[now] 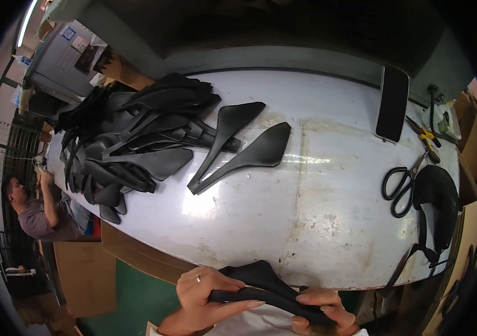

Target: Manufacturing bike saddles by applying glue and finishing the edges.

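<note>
At the table's near edge, my left hand (pixel 207 297) and my right hand (pixel 323 311) hold a black flexible piece (pixel 261 277) between them. It has a broad pointed part on the far side and a thick rolled-looking strip nearer me. My left fingers and thumb pinch one end, while my right fingers wrap round the other; a ring shows on my left hand. Farther off lie two black paddle-shaped pieces (pixel 261 147), joined or overlapping at their narrow ends. Beside them, to the left, is a big heap of similar black pieces (pixel 138 131).
The white table (pixel 339 224) carries a dark-screened phone (pixel 392 103), black-handled scissors (pixel 401 193), a yellow-and-black hand tool (pixel 428 136) and a black curved item with straps (pixel 444 193) at the right. Cardboard boxes (pixel 84 277) stand at the left, where another person (pixel 54 215) works.
</note>
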`<state>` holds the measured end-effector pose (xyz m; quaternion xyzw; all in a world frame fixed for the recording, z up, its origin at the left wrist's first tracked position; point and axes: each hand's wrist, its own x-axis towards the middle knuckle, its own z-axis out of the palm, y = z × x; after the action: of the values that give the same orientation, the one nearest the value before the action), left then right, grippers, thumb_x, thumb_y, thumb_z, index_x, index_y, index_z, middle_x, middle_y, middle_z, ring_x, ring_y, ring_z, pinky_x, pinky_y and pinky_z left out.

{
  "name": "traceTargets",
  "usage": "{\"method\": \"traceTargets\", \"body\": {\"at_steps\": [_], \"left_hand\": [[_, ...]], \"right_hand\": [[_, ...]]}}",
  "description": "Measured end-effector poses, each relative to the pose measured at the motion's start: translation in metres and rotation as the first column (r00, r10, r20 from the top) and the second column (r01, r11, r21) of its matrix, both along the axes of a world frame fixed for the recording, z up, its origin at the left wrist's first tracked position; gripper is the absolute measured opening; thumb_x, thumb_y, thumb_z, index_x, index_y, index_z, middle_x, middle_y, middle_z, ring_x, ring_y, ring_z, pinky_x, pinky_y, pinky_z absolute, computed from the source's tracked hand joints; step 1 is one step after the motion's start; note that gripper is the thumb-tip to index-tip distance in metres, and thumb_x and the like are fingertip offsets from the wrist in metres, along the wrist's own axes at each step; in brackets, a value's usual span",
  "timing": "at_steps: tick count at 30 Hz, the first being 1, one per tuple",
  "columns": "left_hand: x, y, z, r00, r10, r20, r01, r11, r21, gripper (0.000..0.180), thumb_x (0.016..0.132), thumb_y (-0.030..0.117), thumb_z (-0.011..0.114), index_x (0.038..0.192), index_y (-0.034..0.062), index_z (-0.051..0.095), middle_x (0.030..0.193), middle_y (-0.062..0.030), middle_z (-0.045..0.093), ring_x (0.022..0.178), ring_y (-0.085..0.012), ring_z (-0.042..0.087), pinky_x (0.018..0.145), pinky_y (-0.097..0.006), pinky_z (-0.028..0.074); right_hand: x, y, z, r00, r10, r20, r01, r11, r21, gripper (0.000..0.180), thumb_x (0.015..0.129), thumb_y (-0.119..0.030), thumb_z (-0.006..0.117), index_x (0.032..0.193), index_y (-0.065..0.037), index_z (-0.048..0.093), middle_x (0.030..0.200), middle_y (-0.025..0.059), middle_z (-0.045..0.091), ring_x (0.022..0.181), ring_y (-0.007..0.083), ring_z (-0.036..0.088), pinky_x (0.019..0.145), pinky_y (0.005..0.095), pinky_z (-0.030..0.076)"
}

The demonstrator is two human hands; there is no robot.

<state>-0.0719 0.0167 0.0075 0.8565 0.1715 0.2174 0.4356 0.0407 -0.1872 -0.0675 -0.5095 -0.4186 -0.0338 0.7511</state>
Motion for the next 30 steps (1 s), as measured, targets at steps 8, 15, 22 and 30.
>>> {"method": "traceTargets", "body": {"at_steps": [8, 15, 22, 30], "left_hand": [[0.012, 0.004, -0.006, 0.99, 0.077, 0.12, -0.076, 0.997, -0.011, 0.031, 0.093, 0.02, 0.064, 0.068, 0.003, 0.069, 0.061, -0.0043, 0.067, 0.052, -0.0207, 0.062, 0.053, -0.032, 0.05], [0.045, 0.027, -0.028, 0.976, 0.111, 0.185, -0.081, 0.984, -0.161, 0.036, 0.096, 0.025, 0.064, 0.116, -0.0045, 0.066, 0.104, -0.0182, 0.073, 0.093, -0.0261, 0.069, 0.084, -0.038, 0.055], [0.049, -0.013, -0.051, 0.973, -0.164, -0.164, -0.038, 0.585, -0.81, 0.041, 0.094, 0.02, 0.075, 0.126, -0.0021, 0.062, 0.096, -0.0058, 0.07, 0.085, -0.007, 0.063, 0.071, -0.023, 0.05], [0.059, -0.041, -0.04, 0.869, -0.447, -0.214, 0.259, 0.777, -0.574, 0.032, 0.099, 0.022, 0.067, 0.123, 0.0033, 0.058, 0.077, -0.0147, 0.069, 0.064, -0.0236, 0.069, 0.058, -0.03, 0.052]], "right_hand": [[0.023, -0.041, 0.032, 0.988, 0.156, 0.005, -0.147, 0.94, -0.309, 0.046, 0.084, -0.012, 0.083, 0.124, 0.0, 0.062, 0.114, 0.0267, 0.068, 0.075, 0.0319, 0.068, 0.062, 0.0429, 0.053], [0.037, -0.087, 0.043, 0.941, -0.075, -0.329, -0.259, 0.464, -0.847, 0.031, 0.081, -0.017, 0.082, 0.11, -0.01, 0.074, 0.106, 0.0085, 0.074, 0.076, 0.0258, 0.071, 0.078, 0.0443, 0.053], [0.032, -0.097, 0.039, 0.82, 0.041, -0.571, -0.573, 0.085, -0.815, 0.031, 0.089, -0.016, 0.075, 0.115, 0.0, 0.068, 0.088, 0.0085, 0.076, 0.078, 0.0212, 0.072, 0.074, 0.0304, 0.056], [0.053, -0.015, 0.064, 0.918, 0.345, 0.197, -0.376, 0.915, 0.144, 0.025, 0.09, -0.01, 0.078, 0.09, -0.001, 0.055, 0.083, 0.0153, 0.063, 0.073, 0.0314, 0.066, 0.068, 0.049, 0.059]]}}
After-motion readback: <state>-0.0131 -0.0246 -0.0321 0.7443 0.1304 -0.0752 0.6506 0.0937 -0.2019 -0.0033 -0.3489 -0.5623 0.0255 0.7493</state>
